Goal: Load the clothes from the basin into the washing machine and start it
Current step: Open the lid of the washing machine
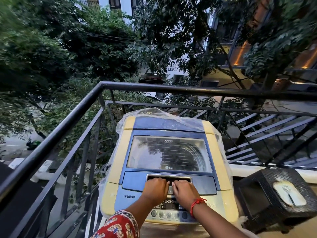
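Yellowed plastic body: the LG top-load washing machine (169,162) stands on a balcony, pushed into the corner of the railing, its cream sides and blue top facing the camera.
Lid: the tinted lid (169,152) is down; ribbed drum walls show faintly through the window, and nothing inside can be made out.
Lid handle: a chrome-edged recess (169,177) sits at the lid's near edge, just above the control panel (169,206).
Left hand: the left hand (155,188) lies knuckles up with fingers curled forward into the recess; the fingertips are hidden inside it, so a hooked hold on the handle looks likely.
Right hand: the right hand (184,188) lies just beside it in the same pose, fingers bent into the slot, a red thread (197,204) round the wrist.
Why both hands: the pair hooked at the lid's front edge suggests the lid is about to be lifted so that clothes can go in.
Task's things: neither basin nor clothes are in view; loading appears not yet begun.
Plastic cover: a clear sheet (173,115) is bunched over the rear deck and hangs down both sides, probably weather protection pulled back to free the lid.
Surroundings: a black metal railing (56,134) runs along the left and behind; a dark woven stool (267,194) stands just right of the machine with a pale tray-like item (289,193) on top; trees, buildings and a street lie below in dusk light.
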`<state>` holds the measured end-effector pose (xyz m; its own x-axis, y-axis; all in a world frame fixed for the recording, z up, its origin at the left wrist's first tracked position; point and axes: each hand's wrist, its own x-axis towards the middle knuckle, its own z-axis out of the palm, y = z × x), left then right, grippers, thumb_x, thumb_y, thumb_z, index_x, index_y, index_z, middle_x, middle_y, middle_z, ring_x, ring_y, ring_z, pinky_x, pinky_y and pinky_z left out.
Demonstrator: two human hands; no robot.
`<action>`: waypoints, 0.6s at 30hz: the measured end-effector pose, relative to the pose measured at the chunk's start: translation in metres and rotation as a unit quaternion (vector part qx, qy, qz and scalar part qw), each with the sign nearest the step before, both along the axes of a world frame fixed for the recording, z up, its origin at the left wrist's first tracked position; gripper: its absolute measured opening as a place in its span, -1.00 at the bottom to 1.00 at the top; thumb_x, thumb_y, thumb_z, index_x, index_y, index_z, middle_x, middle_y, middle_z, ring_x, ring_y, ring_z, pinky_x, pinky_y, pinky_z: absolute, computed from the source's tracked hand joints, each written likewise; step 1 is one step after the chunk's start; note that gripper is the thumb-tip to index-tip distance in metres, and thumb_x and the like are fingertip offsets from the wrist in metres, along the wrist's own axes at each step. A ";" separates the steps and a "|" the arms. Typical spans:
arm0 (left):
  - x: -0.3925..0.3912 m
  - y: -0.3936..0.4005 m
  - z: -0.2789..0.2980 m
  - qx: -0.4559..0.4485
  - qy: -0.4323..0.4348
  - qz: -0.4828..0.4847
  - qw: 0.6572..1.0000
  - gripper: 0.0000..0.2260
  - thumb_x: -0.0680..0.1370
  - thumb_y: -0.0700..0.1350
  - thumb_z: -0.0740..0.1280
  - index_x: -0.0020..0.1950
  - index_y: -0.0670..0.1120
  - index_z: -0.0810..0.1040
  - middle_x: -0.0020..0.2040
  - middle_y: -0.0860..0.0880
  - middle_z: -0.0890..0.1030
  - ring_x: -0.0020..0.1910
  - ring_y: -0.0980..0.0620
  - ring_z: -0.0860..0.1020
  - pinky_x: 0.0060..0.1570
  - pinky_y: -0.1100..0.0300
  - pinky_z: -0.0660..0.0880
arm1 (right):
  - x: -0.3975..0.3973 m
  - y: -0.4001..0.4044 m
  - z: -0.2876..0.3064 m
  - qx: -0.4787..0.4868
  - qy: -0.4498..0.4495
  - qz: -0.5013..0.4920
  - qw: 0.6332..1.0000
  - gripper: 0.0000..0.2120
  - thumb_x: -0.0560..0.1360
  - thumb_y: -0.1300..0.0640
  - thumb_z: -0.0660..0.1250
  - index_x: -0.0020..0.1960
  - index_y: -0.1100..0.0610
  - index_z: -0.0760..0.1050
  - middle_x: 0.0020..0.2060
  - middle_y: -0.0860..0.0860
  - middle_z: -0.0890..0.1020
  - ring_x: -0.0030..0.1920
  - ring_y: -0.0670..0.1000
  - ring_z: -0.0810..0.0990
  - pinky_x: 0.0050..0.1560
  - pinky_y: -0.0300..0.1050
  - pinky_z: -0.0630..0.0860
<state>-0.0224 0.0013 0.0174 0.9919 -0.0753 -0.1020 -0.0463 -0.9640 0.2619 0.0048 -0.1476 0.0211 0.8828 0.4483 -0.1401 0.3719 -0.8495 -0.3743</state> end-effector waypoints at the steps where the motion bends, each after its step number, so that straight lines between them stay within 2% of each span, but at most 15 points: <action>1: 0.000 0.000 0.002 -0.006 -0.005 0.002 1.000 -0.61 0.63 0.07 0.00 -0.02 -0.07 0.56 -0.04 -0.09 0.65 -0.08 -0.11 0.60 -0.13 0.07 0.49 | -0.001 0.000 0.003 0.004 -0.001 0.000 1.000 -0.67 0.62 -0.02 0.01 -0.10 0.07 0.48 -0.25 -0.03 0.48 -0.10 0.04 0.54 -0.06 -0.07 0.39; 4: 0.001 -0.001 0.011 -0.016 -0.025 0.010 1.000 -0.61 0.62 0.05 0.01 -0.08 -0.09 0.57 -0.08 -0.09 0.66 -0.12 -0.11 0.60 -0.17 0.10 0.47 | -0.001 -0.003 0.014 0.018 -0.011 0.007 1.000 -0.70 0.61 -0.04 0.00 -0.15 0.03 0.43 -0.25 -0.05 0.47 -0.13 0.01 0.51 -0.11 -0.09 0.35; 6: 0.004 -0.002 0.018 -0.016 -0.040 0.015 0.999 -0.61 0.61 0.05 0.03 -0.14 -0.11 0.56 -0.13 -0.09 0.65 -0.16 -0.11 0.60 -0.26 0.14 0.37 | 0.002 -0.004 0.022 0.029 -0.028 0.007 0.999 -0.69 0.60 -0.04 0.01 -0.17 0.03 0.43 -0.22 -0.02 0.54 -0.15 0.01 0.51 -0.16 -0.12 0.30; 9: 0.011 -0.001 0.035 -0.006 -0.065 0.035 0.997 -0.58 0.60 0.08 0.04 -0.21 -0.13 0.55 -0.22 -0.09 0.65 -0.23 -0.10 0.59 -0.32 0.18 0.27 | 0.008 -0.002 0.039 0.033 -0.066 0.002 0.997 -0.67 0.58 -0.04 0.01 -0.15 0.05 0.48 -0.16 0.01 0.61 -0.12 0.01 0.55 -0.14 -0.10 0.38; 12: 0.023 0.002 0.057 0.012 -0.103 0.042 0.994 -0.52 0.59 0.13 0.02 -0.20 -0.13 0.58 -0.27 -0.09 0.64 -0.28 -0.09 0.58 -0.36 0.16 0.27 | 0.018 -0.001 0.060 0.038 -0.118 0.000 0.992 -0.62 0.59 -0.05 -0.01 -0.11 0.06 0.54 -0.14 -0.01 0.65 -0.10 0.01 0.59 -0.06 -0.06 0.44; 15: 0.037 0.004 0.082 0.004 -0.118 0.049 0.992 -0.47 0.58 0.20 0.02 -0.32 -0.14 0.51 -0.40 -0.07 0.54 -0.40 -0.06 0.48 -0.40 0.15 0.26 | 0.031 0.001 0.080 0.050 -0.156 0.008 0.986 -0.57 0.60 -0.07 -0.02 -0.10 0.06 0.58 -0.15 0.01 0.68 -0.12 0.03 0.61 -0.07 -0.03 0.46; 18: 0.052 0.007 0.103 0.012 -0.147 0.057 0.988 -0.41 0.57 0.25 0.00 -0.35 -0.17 0.51 -0.42 -0.10 0.56 -0.41 -0.07 0.53 -0.44 0.13 0.31 | 0.046 0.005 0.098 0.049 -0.200 0.008 0.979 -0.52 0.60 -0.11 -0.04 -0.10 0.05 0.60 -0.15 0.03 0.69 -0.12 0.04 0.64 -0.10 -0.03 0.47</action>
<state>0.0300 0.0085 0.1199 0.9810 0.0367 0.1905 -0.0083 -0.9731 0.2302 0.0504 -0.1430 0.1187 0.8512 0.4566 0.2587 0.5181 -0.8099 -0.2752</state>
